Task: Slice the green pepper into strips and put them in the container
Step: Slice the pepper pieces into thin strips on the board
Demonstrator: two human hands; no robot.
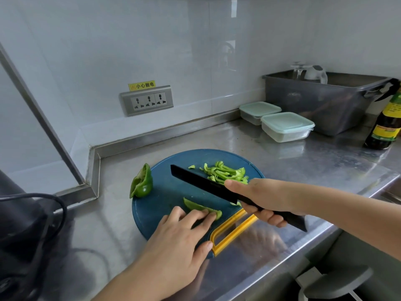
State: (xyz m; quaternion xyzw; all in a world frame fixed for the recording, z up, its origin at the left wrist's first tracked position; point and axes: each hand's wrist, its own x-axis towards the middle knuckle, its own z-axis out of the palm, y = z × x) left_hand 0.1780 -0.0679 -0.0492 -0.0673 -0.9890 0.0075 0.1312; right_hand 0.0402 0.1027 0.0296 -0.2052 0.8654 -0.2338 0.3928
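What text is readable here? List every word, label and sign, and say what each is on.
"小心触电": yellow sticker above the socket panel.
Label on the bottle: too blurred to read.
Faint mark on the knife blade: too small to read.

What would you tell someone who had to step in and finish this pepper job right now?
Left hand presses a pepper piece flat on the blue cutting board. Right hand grips the black knife, blade over the board. Done: a pile of strips lies at the board's far side. Left: slice the pressed piece and the big pepper chunk at the board's left edge, then put all strips in a container; both lidded containers stand back right on the counter.
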